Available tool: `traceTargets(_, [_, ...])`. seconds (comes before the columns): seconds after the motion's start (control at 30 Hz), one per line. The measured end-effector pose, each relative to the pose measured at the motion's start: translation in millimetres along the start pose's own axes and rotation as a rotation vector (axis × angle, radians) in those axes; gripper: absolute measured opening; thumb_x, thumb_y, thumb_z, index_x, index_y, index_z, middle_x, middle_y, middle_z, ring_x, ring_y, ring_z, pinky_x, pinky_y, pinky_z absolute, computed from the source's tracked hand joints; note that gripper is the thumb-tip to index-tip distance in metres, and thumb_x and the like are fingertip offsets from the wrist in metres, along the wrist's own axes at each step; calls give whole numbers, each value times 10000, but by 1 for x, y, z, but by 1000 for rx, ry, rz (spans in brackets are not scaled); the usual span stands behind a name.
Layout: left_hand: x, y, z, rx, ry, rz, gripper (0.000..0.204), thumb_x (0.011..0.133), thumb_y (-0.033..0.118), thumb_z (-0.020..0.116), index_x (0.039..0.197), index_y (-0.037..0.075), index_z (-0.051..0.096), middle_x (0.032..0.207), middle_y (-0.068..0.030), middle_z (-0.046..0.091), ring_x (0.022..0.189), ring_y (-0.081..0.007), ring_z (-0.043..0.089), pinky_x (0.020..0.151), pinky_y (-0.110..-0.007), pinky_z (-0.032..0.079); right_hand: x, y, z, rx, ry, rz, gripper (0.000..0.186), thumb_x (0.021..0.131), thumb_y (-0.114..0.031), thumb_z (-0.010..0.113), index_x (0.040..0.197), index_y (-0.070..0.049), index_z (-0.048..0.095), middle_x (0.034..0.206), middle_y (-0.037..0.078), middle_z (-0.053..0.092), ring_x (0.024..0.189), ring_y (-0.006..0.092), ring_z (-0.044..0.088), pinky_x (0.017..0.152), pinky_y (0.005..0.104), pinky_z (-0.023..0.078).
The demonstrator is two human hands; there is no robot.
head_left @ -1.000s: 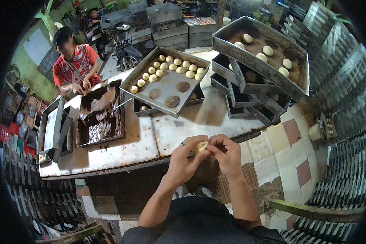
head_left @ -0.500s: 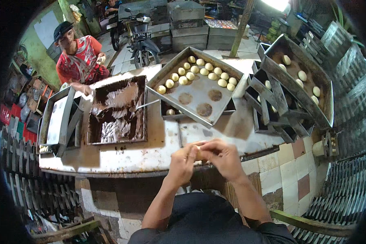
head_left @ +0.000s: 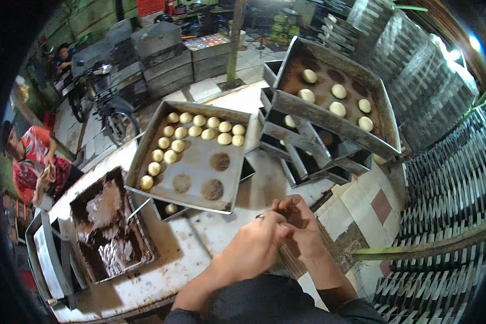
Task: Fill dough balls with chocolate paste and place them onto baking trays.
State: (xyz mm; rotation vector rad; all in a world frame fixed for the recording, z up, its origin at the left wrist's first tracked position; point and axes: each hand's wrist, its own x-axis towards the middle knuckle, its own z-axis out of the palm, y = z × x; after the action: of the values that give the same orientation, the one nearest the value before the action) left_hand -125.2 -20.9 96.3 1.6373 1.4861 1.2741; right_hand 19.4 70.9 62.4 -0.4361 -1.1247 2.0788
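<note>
My left hand [head_left: 256, 243] and my right hand [head_left: 301, 227] meet above the table's near edge. Their fingers are closed together around a small piece of dough, which the fingers hide now. A dark ring-like band shows on a left finger. Just beyond them, a square metal tray [head_left: 197, 173] tilts on top of another pan and holds several pale round dough balls [head_left: 177, 145] along its far and left sides. Left of it stands a dark pan [head_left: 146, 254] of brown chocolate-like paste [head_left: 103, 208], with a light-handled tool [head_left: 139, 208] leaning on its rim.
Stacked metal trays [head_left: 308, 146] rise at the right, the top one bearing dough balls [head_left: 337, 109]. More pans [head_left: 46, 259] stand at the left end of the white table [head_left: 170, 283]. A person in a red shirt [head_left: 35, 162] stands beyond. A motorcycle [head_left: 105, 102] is parked behind.
My view has swung to the right, so the table and trays appear further left and turned. My hands stay together; the pale dough glimpsed between my fingers is now covered.
</note>
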Motion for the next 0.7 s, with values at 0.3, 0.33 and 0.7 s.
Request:
traceTargets(0.3, [181, 72, 64, 162, 61, 621, 566, 974, 305, 563, 1397, -68, 515, 1462, -229, 547, 1482, -386, 396, 1120, -492, 263, 14, -173, -65, -360, 296, -105, 564, 888, -431, 784, 1163, 49, 671, 1064, 137, 739, 978, 183, 679, 904, 380, 530])
traceTargets(0.33, [197, 69, 56, 87, -65, 496, 664, 994, 323, 533, 1501, -89, 417, 1558, -263, 462, 1540, -413, 301, 1145, -497, 227, 39, -190, -82, -584, 221, -251, 562, 871, -399, 814, 1183, 46, 673, 1134, 157, 732, 1013, 200, 682, 926, 374, 530])
traceTargets(0.7, [212, -13, 93, 290, 598, 536, 283, 806, 201, 759, 1087, 222, 726, 1095, -26, 639, 925, -224, 536, 756, -362, 417, 305, -350, -249, -2047, -145, -426, 340, 1013, -139, 615, 1321, 4, 650, 1442, 204, 601, 1388, 322, 537, 1185, 415, 392])
